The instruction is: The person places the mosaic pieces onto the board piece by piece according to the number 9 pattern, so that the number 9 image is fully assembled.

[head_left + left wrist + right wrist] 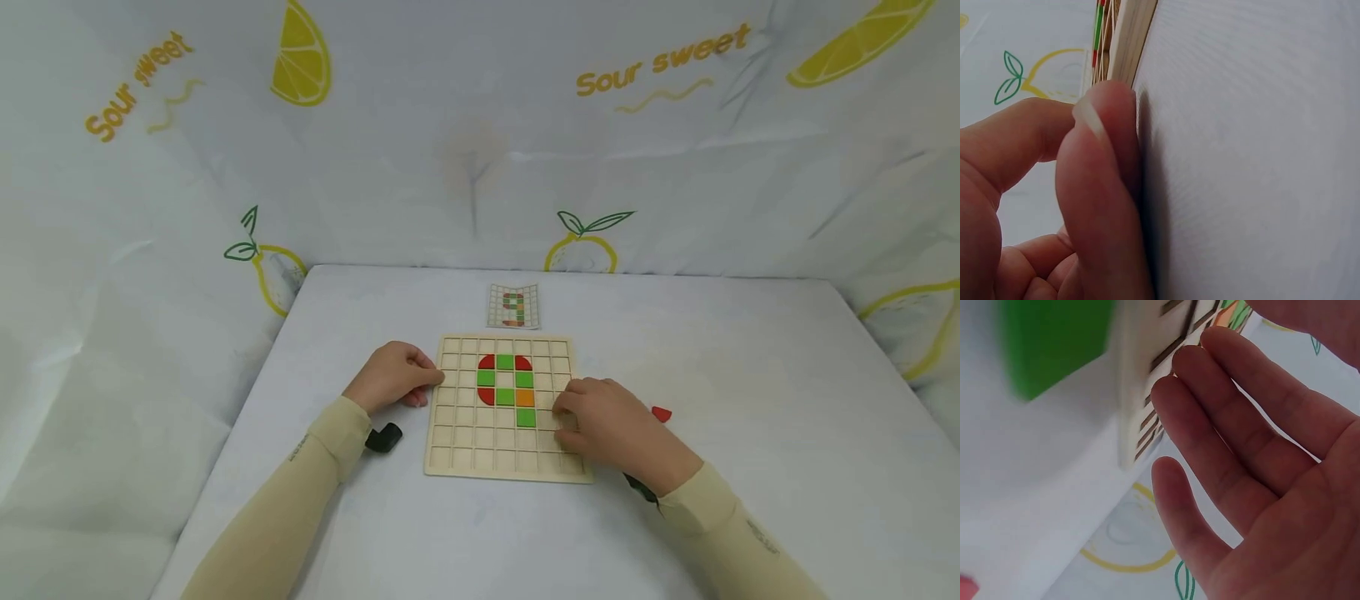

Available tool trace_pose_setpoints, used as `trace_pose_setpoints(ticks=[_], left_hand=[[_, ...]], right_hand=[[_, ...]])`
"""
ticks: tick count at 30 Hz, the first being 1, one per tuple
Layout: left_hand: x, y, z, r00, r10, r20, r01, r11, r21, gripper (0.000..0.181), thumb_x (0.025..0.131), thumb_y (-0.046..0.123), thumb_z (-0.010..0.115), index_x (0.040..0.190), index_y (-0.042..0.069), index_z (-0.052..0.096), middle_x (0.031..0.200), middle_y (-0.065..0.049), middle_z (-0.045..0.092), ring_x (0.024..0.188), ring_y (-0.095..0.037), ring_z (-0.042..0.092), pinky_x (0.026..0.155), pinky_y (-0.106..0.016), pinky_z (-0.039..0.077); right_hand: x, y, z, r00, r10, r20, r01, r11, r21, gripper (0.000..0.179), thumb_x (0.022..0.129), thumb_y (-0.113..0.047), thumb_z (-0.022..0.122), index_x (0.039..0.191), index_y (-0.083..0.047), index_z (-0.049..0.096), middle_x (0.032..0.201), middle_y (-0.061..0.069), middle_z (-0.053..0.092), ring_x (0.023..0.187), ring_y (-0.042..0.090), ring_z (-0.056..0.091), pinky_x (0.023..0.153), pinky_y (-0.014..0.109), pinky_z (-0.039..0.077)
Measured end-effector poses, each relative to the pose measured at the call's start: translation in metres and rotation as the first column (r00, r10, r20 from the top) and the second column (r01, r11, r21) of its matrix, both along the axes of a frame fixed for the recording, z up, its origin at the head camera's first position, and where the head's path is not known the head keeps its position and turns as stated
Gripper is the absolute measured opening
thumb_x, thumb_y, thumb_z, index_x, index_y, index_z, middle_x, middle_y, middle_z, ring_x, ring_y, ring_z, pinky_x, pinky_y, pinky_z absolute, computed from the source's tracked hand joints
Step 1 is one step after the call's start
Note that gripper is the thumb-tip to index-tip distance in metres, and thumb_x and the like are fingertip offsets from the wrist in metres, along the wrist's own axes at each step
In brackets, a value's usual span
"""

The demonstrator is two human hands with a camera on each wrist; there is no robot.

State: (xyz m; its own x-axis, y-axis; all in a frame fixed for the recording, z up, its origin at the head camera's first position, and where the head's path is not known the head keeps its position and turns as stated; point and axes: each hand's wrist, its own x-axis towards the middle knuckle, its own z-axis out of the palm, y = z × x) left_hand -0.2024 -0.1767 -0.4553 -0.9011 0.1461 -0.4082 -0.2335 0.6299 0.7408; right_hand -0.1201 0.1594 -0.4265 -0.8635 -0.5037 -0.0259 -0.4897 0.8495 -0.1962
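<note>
A pale wooden grid board (462, 458) lies flat on the table. Red rounded tiles (486, 396), green square tiles (526, 417) and one orange tile (525, 397) form a "9"-like shape in its cells. At the board's left edge, my left hand (397, 375) pinches the rim with thumb and forefinger tips. My right hand (611, 421) reaches over the right edge, thumb and fingers apart with nothing seen between them. In the right wrist view its fingers (1229, 450) are nearly straight. A blurred green tile (1054, 347) shows close to that camera, hidden in the head view.
Behind the board lies a small pattern card (513, 306) with a similar coloured figure on a grid. One loose red tile (662, 413) lies to the right of my right hand. A lemon-printed white cloth (480, 167) hangs along the table's back edge.
</note>
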Motion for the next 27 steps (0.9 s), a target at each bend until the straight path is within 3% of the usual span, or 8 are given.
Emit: trace_pose_setpoints(ticks=[12, 19, 27], left_hand=[[0.003, -0.007, -0.001, 1.000, 0.011, 0.006, -0.011, 1.000, -0.010, 0.021, 0.095, 0.030, 0.082, 0.103, 0.012, 0.075, 0.078, -0.005, 0.076, 0.063, -0.017, 0.071, 0.065, -0.027, 0.058], [0.003, -0.006, -0.003, 1.000, 0.008, 0.001, -0.008, 1.000, -0.007, 0.022, 0.095, 0.031, 0.082, 0.104, 0.012, 0.075, 0.079, -0.005, 0.076, 0.063, -0.016, 0.071, 0.065, -0.027, 0.059], [-0.002, 0.000, 0.010, 0.997, -0.034, 0.066, 0.034, 0.999, 0.005, 0.023, 0.098, 0.027, 0.081, 0.106, 0.007, 0.074, 0.081, -0.006, 0.074, 0.065, -0.014, 0.071, 0.064, -0.026, 0.060]], right_hand=[[0.027, 0.041, -0.002, 0.997, -0.071, -0.012, 0.072, 0.997, 0.016, 0.017, 0.086, -0.023, 0.090, 0.099, -0.019, 0.080, 0.094, -0.011, 0.069, 0.085, 0.010, 0.063, 0.091, 0.043, 0.058], [0.031, 0.049, -0.006, 0.997, -0.073, -0.019, 0.073, 0.997, -0.003, 0.021, 0.084, -0.023, 0.093, 0.099, -0.020, 0.080, 0.095, -0.011, 0.070, 0.085, 0.009, 0.063, 0.088, 0.042, 0.058], [0.033, 0.052, -0.007, 0.996, -0.073, -0.043, 0.073, 0.997, -0.009, 0.018, 0.083, -0.019, 0.093, 0.097, -0.020, 0.081, 0.092, -0.011, 0.069, 0.081, 0.008, 0.062, 0.086, 0.041, 0.058]])
